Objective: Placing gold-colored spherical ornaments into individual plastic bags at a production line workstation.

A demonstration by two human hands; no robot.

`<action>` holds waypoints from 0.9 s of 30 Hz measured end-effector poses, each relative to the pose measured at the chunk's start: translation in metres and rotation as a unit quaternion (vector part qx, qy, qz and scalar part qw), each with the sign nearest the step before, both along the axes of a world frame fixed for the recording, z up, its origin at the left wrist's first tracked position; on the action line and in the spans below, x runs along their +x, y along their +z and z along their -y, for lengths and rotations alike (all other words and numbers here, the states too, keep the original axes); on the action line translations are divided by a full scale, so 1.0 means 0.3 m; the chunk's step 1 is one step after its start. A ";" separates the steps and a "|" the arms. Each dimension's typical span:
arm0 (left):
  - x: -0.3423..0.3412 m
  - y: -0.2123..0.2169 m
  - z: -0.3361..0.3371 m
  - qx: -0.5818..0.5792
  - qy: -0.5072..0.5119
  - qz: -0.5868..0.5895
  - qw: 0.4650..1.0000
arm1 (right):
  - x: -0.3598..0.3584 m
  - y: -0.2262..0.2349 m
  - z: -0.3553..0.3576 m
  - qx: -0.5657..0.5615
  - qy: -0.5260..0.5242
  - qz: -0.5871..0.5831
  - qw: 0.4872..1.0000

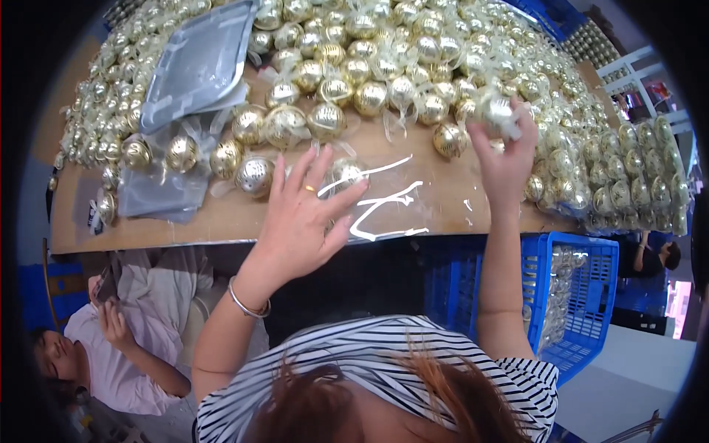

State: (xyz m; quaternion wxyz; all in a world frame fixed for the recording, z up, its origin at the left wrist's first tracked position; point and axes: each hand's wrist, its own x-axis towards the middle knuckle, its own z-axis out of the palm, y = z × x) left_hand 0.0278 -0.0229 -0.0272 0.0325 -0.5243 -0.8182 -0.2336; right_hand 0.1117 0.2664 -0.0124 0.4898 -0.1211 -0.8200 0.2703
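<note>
Though hazy, a pale gold ball [495,109] between the right fingers [525,127].

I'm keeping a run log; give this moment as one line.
left hand: spread over clear plastic; right hand: holding shiny ball; table: gold balls

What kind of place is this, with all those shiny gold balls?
It looks like a workshop or packing room, though I can't be sure. A great many gold balls crowd a big table, and a blue crate nearby holds more shiny things.
</note>
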 end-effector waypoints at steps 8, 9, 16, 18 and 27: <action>-0.016 -0.012 0.005 -0.015 0.005 0.004 1.000 | 0.177 -0.116 0.079 -0.120 0.202 0.360 0.903; -0.017 -0.015 0.007 -0.014 0.002 0.000 1.000 | 0.172 -0.095 0.080 -0.309 0.267 0.424 0.808; -0.013 0.001 0.000 -0.017 -0.006 0.000 1.000 | 0.026 -0.112 0.157 -0.190 0.486 0.390 0.758; -0.012 -0.005 0.002 -0.022 0.000 -0.005 1.000 | 0.012 -0.112 0.226 -0.255 0.420 0.442 0.750; 0.027 -0.022 -0.057 0.009 0.068 -0.032 0.997 | -0.022 -0.007 0.101 -0.176 0.258 0.544 0.779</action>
